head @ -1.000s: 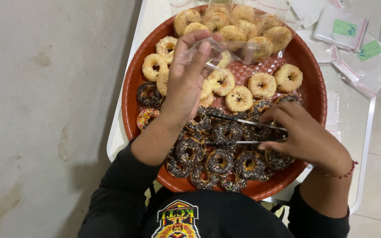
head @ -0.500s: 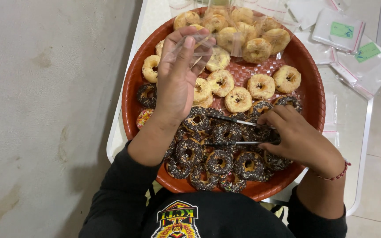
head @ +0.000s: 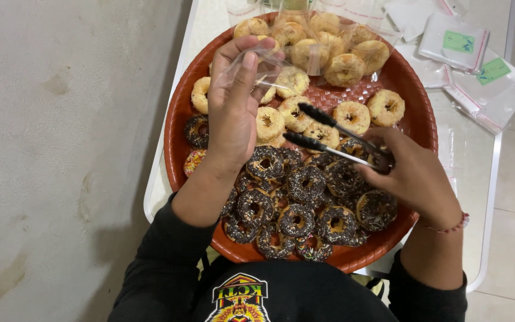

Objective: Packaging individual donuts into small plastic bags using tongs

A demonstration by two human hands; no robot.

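Grey concrete floor at left, white worktop carrying round reddish woven tray of small doughnuts; plain golden ones in far half, chocolate-sprinkled ones in near half. Left hand raised over tray, grip pinched on clear plastic bag. Right hand over tray's right side, grip closed round black-tipped tongs; tong tips apart, hovering above plain doughnuts at tray centre, holding nothing. Small clear bags with green labels on worktop beyond tray, top right
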